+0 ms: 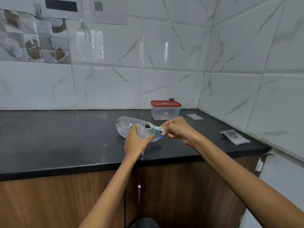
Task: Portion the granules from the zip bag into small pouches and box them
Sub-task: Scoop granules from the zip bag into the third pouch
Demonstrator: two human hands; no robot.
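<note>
On the left we see papers point(62, 9) taped to the tiled wall point(171, 46), above the black counter point(57, 137) and the wooden cabinet point(49, 203) beneath it. Near the middle of the counter lies the zip bag point(125, 127), clear with a blue zip strip, its far end resting on the counter and its near end lifted. Our left hand point(135, 142) grips that near end, fingers and thumb curled round the plastic by the mouth. Just above the bag's mouth we see the spoon point(152, 127), pale blue, its bowl holding a small dark heap of granules point(147, 125). Our right hand point(176, 129) pinches the spoon's handle, fingers clamped on it, keeping the spoon roughly level. Behind the hands, near the back wall, stands the box point(165, 112), clear with a red lid on; we cannot tell what is inside. To its right a flat pouch point(195, 116) lies close to the corner. Further right, near the counter's edge by the side wall, lies a second pouch point(235, 137) with dark granules showing through it
</note>
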